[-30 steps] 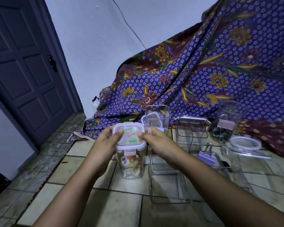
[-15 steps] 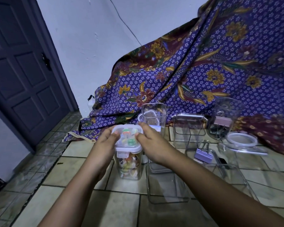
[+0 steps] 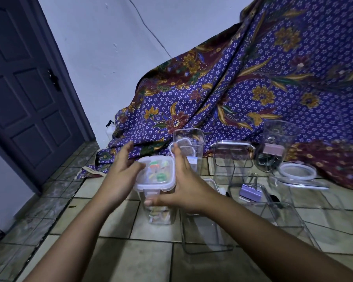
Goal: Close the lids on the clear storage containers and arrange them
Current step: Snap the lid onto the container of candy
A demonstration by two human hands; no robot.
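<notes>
A small clear container (image 3: pixel 159 214) with colourful bits inside stands on the tiled floor, its white-rimmed lid (image 3: pixel 155 174) on top. My left hand (image 3: pixel 118 178) is at the lid's left side, its thumb touching the rim and its fingers lifted straight off. My right hand (image 3: pixel 184 187) lies against the right side with fingers straight up, and its thumb presses the front latch. Behind stand a tall open container (image 3: pixel 190 146) with a lid inside and a lidded clear container (image 3: pixel 232 161).
A round jar (image 3: pixel 277 147) of binder clips and a round lid (image 3: pixel 296 171) sit at the right. A purple binder clip (image 3: pixel 251 193) and empty clear containers (image 3: pixel 206 233) lie near my right forearm. Batik cloth (image 3: pixel 253 88) hangs behind; a dark door (image 3: pixel 25 98) is at left.
My left fingers have lifted off the lid's left side. My right thumb has moved from the lid's edge to the front latch. The view has shifted slightly.
</notes>
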